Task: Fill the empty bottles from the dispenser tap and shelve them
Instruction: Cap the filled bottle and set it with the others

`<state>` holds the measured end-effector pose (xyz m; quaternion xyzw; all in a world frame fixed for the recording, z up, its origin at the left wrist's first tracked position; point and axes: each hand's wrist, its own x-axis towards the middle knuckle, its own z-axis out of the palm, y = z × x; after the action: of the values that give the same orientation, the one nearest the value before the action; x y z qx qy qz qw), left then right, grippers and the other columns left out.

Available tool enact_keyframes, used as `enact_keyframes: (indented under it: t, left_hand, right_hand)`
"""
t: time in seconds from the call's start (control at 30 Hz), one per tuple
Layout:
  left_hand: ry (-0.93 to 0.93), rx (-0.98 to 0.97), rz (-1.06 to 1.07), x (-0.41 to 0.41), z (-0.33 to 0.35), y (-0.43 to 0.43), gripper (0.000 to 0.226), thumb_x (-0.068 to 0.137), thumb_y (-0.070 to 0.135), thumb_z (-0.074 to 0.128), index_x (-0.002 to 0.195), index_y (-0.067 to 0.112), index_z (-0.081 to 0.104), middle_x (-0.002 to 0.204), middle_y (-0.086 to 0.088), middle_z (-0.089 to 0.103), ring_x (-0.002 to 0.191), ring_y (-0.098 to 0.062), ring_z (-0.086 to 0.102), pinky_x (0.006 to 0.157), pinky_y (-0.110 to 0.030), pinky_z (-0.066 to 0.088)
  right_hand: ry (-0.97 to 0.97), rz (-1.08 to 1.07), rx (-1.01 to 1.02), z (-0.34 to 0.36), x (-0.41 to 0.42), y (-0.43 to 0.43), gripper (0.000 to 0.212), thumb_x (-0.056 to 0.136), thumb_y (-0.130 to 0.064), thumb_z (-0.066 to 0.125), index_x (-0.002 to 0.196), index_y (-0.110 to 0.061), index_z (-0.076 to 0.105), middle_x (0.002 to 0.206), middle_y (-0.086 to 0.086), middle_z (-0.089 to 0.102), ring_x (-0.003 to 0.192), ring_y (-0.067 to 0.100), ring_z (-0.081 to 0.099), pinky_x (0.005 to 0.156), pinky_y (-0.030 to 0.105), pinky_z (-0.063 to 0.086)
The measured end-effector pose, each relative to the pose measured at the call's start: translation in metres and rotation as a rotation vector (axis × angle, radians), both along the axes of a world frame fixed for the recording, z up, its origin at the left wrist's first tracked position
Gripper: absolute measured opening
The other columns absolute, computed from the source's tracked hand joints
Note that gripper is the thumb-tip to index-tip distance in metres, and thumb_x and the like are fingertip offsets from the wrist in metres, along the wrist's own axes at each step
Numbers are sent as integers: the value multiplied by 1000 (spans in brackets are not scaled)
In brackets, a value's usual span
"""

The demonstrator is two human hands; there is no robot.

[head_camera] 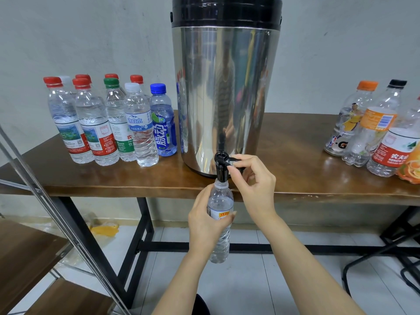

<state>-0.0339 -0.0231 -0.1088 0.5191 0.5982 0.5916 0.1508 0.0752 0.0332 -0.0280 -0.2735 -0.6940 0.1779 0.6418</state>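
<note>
Both hands work at the front edge of the table. Left hand [205,220] grips a clear, uncapped plastic bottle [221,198] around its labelled middle, fingers and thumb curled round it, holding it upright below the tabletop with its mouth right under the black tap [221,165]. Right hand [252,178] pinches the tap's small lever [229,160] between thumb and forefinger, the other fingers loosely curled. How much water is in the held bottle cannot be read.

At lower left, wooden shelf boards [27,253] sit in a metal frame.

Behind the tap stands the stainless-steel dispenser [225,98] with a black lid, at the near edge of the brown wooden table [295,169]. To its left, a cluster of capped water bottles [109,123] stands upright, with red, green, white and blue caps. Well apart on the table's right end is a group of capped, empty-looking drink bottles [375,130], one with an orange cap and one with a black cap.
</note>
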Motion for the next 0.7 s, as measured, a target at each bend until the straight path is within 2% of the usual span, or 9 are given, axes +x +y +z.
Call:
enact_keyframes:
  t: [0.17, 0.33, 0.47, 0.7]
  left_hand:
    - [2, -2, -2, 0, 0, 0, 83, 64, 29, 92, 132, 40, 46, 129, 18, 58, 121, -2, 54, 98, -18, 48]
    - [7, -5, -2, -1, -2, 2, 84, 64, 30, 91, 136, 33, 49, 131, 16, 58, 122, -4, 54, 100, -22, 49]
    - [5, -6, -4, 0, -2, 0, 84, 65, 29, 92, 132, 42, 44, 130, 19, 56, 122, -1, 53, 98, -14, 45]
    - [1, 0, -11, 0, -3, 1, 84, 64, 28, 92, 131, 42, 44, 127, 25, 54, 120, 5, 52, 96, -7, 41]
  right_hand:
    - [-2, -2, 0, 0, 0, -1, 20, 88, -29, 67, 87, -9, 68, 105, -6, 70, 70, 23, 60, 60, 33, 47]
    - [-13, -6, 0, 0, 1, 0, 22, 88, -31, 66, 87, -9, 68, 106, -6, 70, 68, 22, 59, 59, 32, 47]
    - [-18, -8, 5, -1, 1, 0, 22, 88, -30, 66, 88, -8, 68, 107, -7, 69, 67, 21, 57, 59, 31, 46]
    - [-5, 1, -19, -1, 0, 0, 19, 87, -30, 67, 86, -10, 68, 106, -8, 70, 62, 20, 53, 57, 32, 45]
